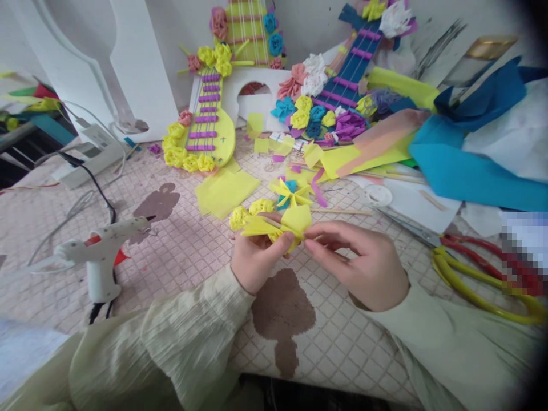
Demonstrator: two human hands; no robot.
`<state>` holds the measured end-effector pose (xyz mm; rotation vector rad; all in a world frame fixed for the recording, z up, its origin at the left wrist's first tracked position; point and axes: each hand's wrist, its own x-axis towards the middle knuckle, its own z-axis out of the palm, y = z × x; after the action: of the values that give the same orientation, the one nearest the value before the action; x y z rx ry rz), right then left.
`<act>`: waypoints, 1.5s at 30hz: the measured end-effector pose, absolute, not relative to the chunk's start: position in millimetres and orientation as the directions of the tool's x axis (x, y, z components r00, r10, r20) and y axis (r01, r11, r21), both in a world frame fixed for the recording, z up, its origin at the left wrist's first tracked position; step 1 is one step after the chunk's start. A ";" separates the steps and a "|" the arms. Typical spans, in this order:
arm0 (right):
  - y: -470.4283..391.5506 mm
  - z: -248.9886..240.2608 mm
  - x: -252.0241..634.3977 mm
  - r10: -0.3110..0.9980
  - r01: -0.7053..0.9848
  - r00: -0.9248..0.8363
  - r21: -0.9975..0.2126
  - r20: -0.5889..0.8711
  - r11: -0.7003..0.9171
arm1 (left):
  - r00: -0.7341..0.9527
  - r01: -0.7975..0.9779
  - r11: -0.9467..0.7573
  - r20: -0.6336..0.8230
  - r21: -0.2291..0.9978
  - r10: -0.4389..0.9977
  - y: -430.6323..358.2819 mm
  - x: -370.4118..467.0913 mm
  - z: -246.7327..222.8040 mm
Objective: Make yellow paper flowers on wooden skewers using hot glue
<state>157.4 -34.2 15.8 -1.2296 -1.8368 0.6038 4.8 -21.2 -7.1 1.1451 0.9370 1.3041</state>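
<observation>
A: Hand pose?
B: Left hand (259, 260) thumb-up, pinching folded yellow paper (297, 219). Right hand (366, 264) side-on, thumb and forefinger pinching its right edge.
A: Paper where?
B: Between both hands, above worktop (188, 260).

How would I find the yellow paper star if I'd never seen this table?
On the diamond-patterned table, find the left hand and right hand near the centre. Just beyond them lies the yellow paper star, teal showing between its points. Those spread points set it apart from the rounded yellow rosettes and flat sheets nearby.
</observation>
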 end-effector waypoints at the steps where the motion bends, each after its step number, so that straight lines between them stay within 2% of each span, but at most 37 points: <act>1: -34.1 16.6 157.8 0.941 0.493 -0.161 -0.801 0.299 0.339 | 0.084 -0.205 -0.087 0.106 0.975 0.991 -21.8 4.4 -6.8; 3: -33.5 18.5 158.9 0.972 0.442 -0.161 -0.868 0.173 0.228 | 0.105 -0.144 -0.116 0.132 0.983 0.986 -23.5 3.4 -6.5; 6: -31.7 21.4 160.2 0.974 0.397 -0.221 -0.907 0.055 0.142 | 0.139 -0.074 -0.143 0.152 0.987 0.979 -26.0 2.4 -7.3; 15: -28.4 28.0 162.7 0.986 0.322 -0.164 -0.946 -0.019 0.036 | 0.190 -0.187 -0.017 0.053 0.982 0.980 -25.4 3.3 -7.2; 22: -23.0 30.7 169.0 0.998 0.334 -0.056 -0.941 0.041 0.058 | 0.037 -0.181 -0.110 0.119 0.977 0.992 -19.9 -1.1 -3.1; 27: -22.9 29.6 168.9 0.995 0.395 -0.047 -0.913 0.093 0.104 | -0.003 -0.061 -0.236 0.236 0.970 0.972 -19.2 -2.8 -5.2; 35: -26.4 27.4 166.4 0.987 0.517 -0.036 -0.842 0.155 0.152 | -0.066 0.052 -0.253 0.256 0.966 0.964 -19.7 -3.8 -4.5; 41: -22.7 27.6 169.9 0.985 0.494 -0.010 -0.856 0.173 0.155 | -0.051 -0.027 -0.236 0.234 0.971 0.971 -19.2 -3.9 -2.6; 45: -20.1 27.4 172.6 0.986 0.472 0.011 -0.870 0.169 0.144 | -0.052 -0.103 -0.285 0.281 0.953 0.958 -18.6 -4.3 -3.0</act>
<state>172.6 -20.1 27.4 -1.4480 -1.5868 0.7757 -4.3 -18.6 -3.0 1.3135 1.0036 1.4947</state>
